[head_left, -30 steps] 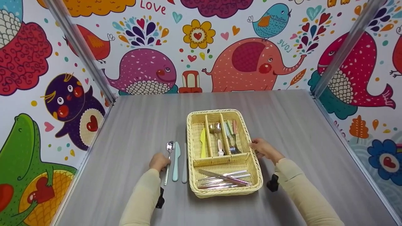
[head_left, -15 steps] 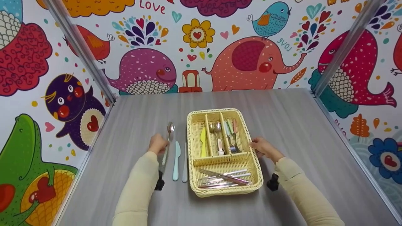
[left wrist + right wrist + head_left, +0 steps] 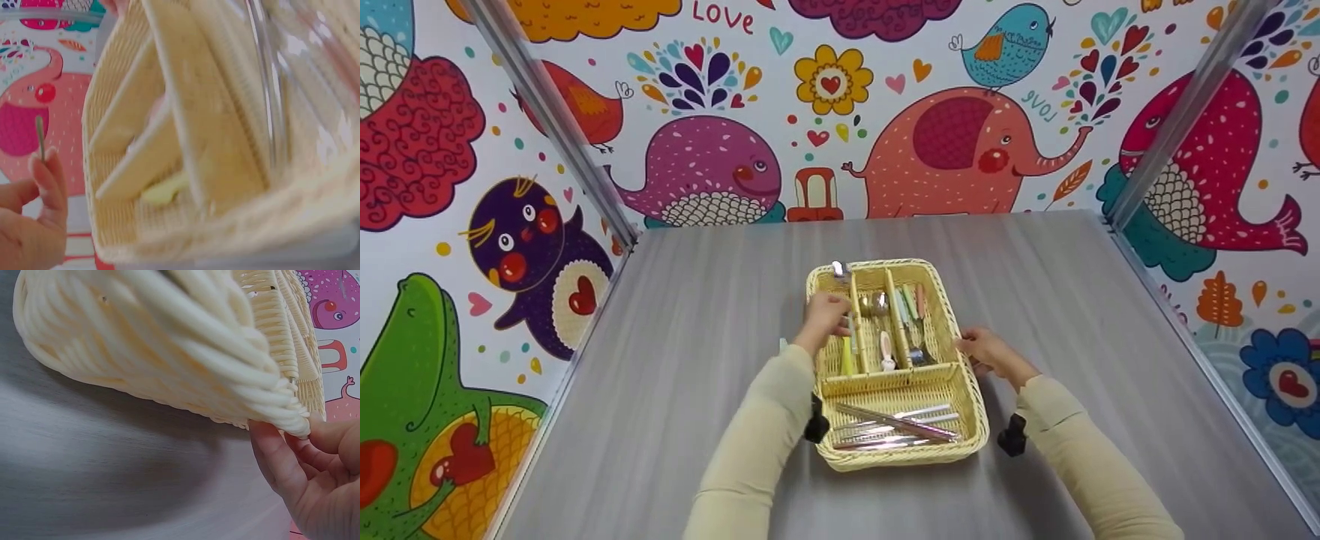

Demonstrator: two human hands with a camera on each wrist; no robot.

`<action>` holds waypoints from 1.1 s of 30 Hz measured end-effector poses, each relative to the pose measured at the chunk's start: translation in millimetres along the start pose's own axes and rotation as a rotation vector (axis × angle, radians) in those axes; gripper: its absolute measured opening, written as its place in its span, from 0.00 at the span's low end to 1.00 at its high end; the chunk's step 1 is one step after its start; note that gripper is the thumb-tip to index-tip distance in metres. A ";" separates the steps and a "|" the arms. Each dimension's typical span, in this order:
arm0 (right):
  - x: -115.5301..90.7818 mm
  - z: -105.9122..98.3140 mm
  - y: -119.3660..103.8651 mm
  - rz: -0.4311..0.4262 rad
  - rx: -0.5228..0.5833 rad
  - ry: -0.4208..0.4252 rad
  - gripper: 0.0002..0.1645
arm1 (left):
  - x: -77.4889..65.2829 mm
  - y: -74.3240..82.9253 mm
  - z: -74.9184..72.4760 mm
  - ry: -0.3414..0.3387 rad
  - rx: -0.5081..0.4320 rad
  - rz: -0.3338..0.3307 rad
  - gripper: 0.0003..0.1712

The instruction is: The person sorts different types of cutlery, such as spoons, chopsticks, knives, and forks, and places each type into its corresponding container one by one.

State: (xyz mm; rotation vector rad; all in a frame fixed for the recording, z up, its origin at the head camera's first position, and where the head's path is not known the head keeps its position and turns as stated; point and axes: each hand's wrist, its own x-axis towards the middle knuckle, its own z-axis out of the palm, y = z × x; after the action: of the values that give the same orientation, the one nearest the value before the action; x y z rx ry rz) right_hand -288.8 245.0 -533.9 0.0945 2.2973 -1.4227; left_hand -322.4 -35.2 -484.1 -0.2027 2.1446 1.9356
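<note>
My left hand [image 3: 826, 319] is over the left long compartment of a pale wicker cutlery basket [image 3: 981, 431]. It pinches a metal spoon [image 3: 840, 270], whose bowl points at the basket's far edge. In the left wrist view, one slim end of the spoon [image 3: 39, 135] rises from between thumb and fingertips. A yellow plastic knife [image 3: 847, 356] lies in that same compartment. On the opposite side, my right hand [image 3: 997, 356] grips the basket's rim; in the right wrist view thumb and fingers pinch the woven edge [image 3: 281, 419].
Spoons [image 3: 877, 304] and a rabbit-ended handle [image 3: 886, 351] fill the middle compartment. Pastel-handled cutlery [image 3: 910, 304] lies in the right one. Shiny metal sticks [image 3: 900, 427] lie in the front section. The tip of a teal knife [image 3: 783, 345] shows beside the left sleeve, which hides the rest.
My left hand lifted the spoon from the table left of the basket and carried it right, over the left compartment. The right hand and basket stayed in place.
</note>
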 end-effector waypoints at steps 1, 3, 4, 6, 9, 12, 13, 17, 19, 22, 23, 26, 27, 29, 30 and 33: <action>0.0 -0.1 -0.2 0.010 0.005 0.001 0.20 | 1.3 -1.9 8.7 -0.003 0.005 -0.012 0.16; 0.3 -0.2 -0.3 0.028 0.015 0.001 0.21 | 2.7 -3.4 24.1 0.005 0.042 -0.056 0.21; 0.6 -0.2 -0.1 0.034 0.018 0.000 0.21 | 5.4 -5.7 30.8 0.010 0.064 -0.073 0.24; 0.9 -0.5 0.1 0.045 0.024 -0.003 0.21 | 10.6 -15.1 42.0 0.025 0.105 -0.048 0.29; 1.0 -0.8 0.7 0.042 0.028 0.000 0.21 | 49.8 -56.4 55.9 0.025 0.121 0.033 0.33; 0.0 -0.9 0.4 0.029 0.028 -0.003 0.22 | 85.1 -92.9 64.5 0.003 0.131 0.040 0.33; -0.1 -0.6 0.4 0.030 0.032 -0.001 0.22 | 100.1 -107.9 67.3 0.000 0.136 0.045 0.32; -0.3 -0.1 0.4 0.031 0.022 0.005 0.22 | 116.1 -133.7 71.1 -0.012 0.180 0.056 0.32; 0.4 0.3 0.6 0.035 0.022 0.012 0.21 | 133.4 -154.0 74.4 0.000 0.219 0.070 0.33; 1.4 0.9 0.7 0.043 0.026 0.012 0.20 | 138.3 -161.2 77.1 0.009 0.253 0.068 0.36; 1.7 0.9 0.9 0.045 0.029 0.014 0.20 | 125.3 -148.5 77.5 0.014 0.274 0.053 0.31; 1.6 1.1 1.2 0.044 0.025 0.020 0.19 | 65.0 -91.6 76.0 0.011 0.312 -0.001 0.10; 1.4 0.9 1.3 0.038 0.017 0.020 0.19 | 39.6 -68.5 75.6 0.010 0.326 -0.017 0.08; 0.8 0.9 1.5 0.032 0.011 0.029 0.19 | 10.4 -45.0 76.1 0.001 0.310 -0.046 0.08; 0.4 0.9 1.6 0.028 0.010 0.029 0.19 | 5.5 -43.8 76.8 -0.007 0.282 -0.052 0.15; -0.1 1.0 1.8 0.021 0.030 0.024 0.18 | -1.9 -44.9 79.0 -0.046 0.198 -0.077 0.32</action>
State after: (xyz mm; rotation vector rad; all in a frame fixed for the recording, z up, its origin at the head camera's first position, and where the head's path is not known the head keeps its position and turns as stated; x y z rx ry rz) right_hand -287.8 244.9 -535.7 0.1443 2.2874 -1.4540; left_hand -301.7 38.1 -533.7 -0.1978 2.2451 1.6579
